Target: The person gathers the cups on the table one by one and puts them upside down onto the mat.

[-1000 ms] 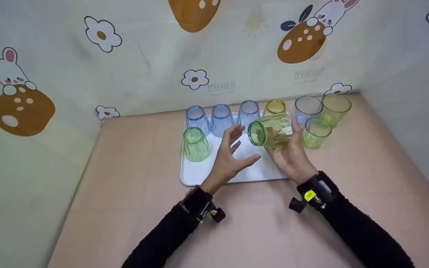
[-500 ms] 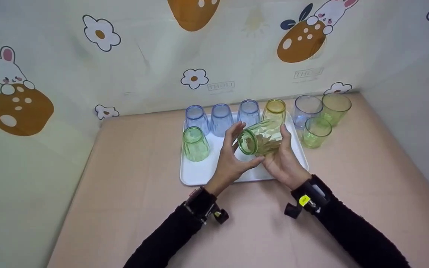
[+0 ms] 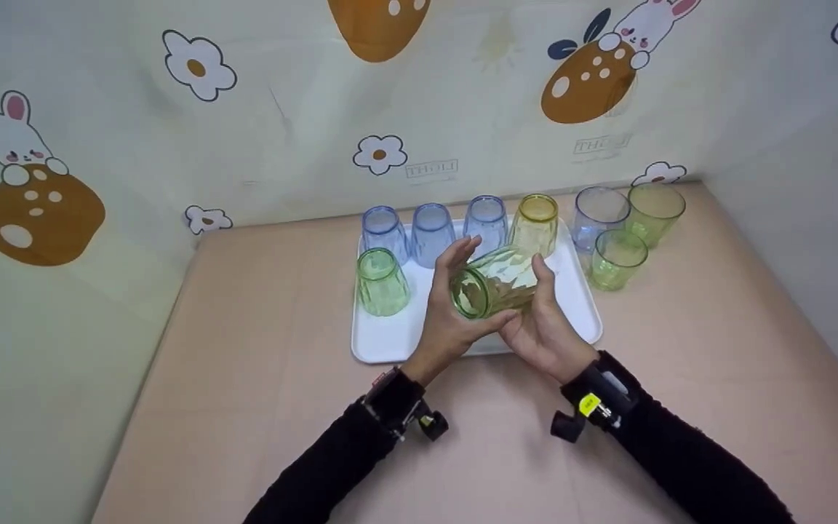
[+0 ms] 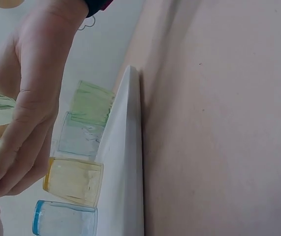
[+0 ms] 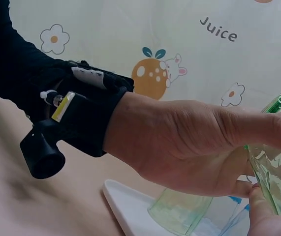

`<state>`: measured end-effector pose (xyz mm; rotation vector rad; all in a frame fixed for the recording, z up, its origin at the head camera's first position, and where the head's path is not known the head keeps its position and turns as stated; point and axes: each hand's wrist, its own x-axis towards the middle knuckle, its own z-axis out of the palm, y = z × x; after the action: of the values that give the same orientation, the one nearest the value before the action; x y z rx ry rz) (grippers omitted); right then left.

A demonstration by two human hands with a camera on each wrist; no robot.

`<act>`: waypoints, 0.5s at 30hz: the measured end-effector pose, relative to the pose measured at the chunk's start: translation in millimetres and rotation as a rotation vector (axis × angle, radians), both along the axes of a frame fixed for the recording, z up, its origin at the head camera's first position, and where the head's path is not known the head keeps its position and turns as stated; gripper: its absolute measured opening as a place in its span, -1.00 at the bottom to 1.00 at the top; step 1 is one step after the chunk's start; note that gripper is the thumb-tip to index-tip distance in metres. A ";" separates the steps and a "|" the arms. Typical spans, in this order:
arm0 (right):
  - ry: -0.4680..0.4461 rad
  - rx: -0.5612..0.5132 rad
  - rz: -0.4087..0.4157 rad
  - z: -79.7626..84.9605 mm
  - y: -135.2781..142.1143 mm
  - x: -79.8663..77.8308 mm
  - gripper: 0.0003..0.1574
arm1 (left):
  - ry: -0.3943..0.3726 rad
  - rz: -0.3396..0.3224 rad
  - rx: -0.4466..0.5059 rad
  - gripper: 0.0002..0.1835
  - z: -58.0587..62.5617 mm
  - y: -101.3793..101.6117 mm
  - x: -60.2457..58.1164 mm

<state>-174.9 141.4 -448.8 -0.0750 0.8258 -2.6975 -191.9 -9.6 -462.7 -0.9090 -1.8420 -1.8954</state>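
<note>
A green faceted drinking glass (image 3: 504, 278) lies tilted on its side in the air above a white tray (image 3: 390, 348). My right hand (image 3: 551, 336) grips it from the right, thumb along its upper side. Around the glass's left end curve the fingers and thumb of my left hand (image 3: 447, 324). In the right wrist view, the right hand (image 5: 189, 142) has its thumb over the green glass (image 5: 273, 172). The left wrist view has the left hand (image 4: 34, 98) beside the glass, which is mostly cut off there.
Upside down on the tray stand several glasses: blue ones (image 3: 432, 236) along the back, a yellow one (image 3: 535, 225) and a green one (image 3: 382, 284). Right of the tray, a blue glass (image 3: 601, 211) and two green glasses (image 3: 619, 262) stand upright. A patterned wall sheet closes the back.
The right hand has brought the green glass left and down, off to the left of the upright glasses. The left hand, apart from the glass before, now wraps its left end.
</note>
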 end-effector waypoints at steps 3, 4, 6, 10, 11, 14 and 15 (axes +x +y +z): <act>-0.013 -0.013 -0.003 1.3 -1.9 2.2 -0.17 | 0.013 -0.012 0.029 0.21 0.9 0.4 0.7; -0.012 -0.017 -0.004 1.9 -2.4 2.7 -0.17 | 0.016 -0.013 0.034 0.22 2.1 0.5 1.5; -0.015 -0.028 0.001 2.4 -2.9 3.8 -0.17 | 0.018 -0.014 0.038 0.21 7.2 0.5 5.2; -0.021 -0.039 0.015 2.6 -3.4 5.2 -0.16 | 0.028 -0.026 0.050 0.05 21.9 -0.7 14.8; -0.024 -0.042 0.019 2.5 -3.4 5.4 -0.15 | 0.032 -0.029 0.052 -0.01 25.0 -0.8 17.0; -0.028 -0.042 0.024 2.1 -2.7 5.3 -0.15 | 0.048 -0.032 0.055 -0.14 28.8 -1.4 19.6; -0.030 -0.046 0.025 1.9 -2.3 5.1 -0.14 | 0.052 -0.031 0.054 -0.16 29.4 -1.4 20.0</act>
<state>-169.8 139.1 -446.9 -0.0553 0.7491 -2.6874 -171.9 -11.1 -433.3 -0.9646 -1.7479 -1.9116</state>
